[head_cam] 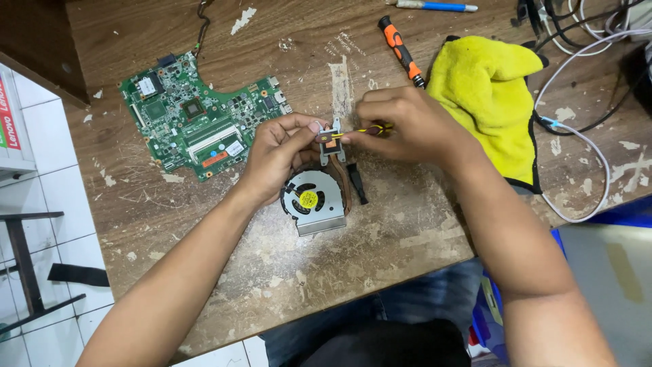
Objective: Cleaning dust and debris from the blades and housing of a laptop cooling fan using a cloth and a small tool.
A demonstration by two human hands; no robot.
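My left hand [277, 153] grips the metal plate end of a laptop cooling assembly [332, 144], lifted just above the wooden table. The assembly's round fan [311, 200], with a yellow centre sticker and copper pipe, hangs below my fingers. My right hand [406, 124] holds a thin yellow and black tool [370, 128] whose tip touches the copper pad on that plate. A green laptop circuit board [197, 117] lies flat to the left of my left hand.
An orange and black screwdriver [401, 49] lies at the back beside a yellow cloth [490, 95]. White and black cables [589, 136] trail at the right. A blue pen [438, 6] rests at the far edge. The worn table edge [305, 309] runs near my lap.
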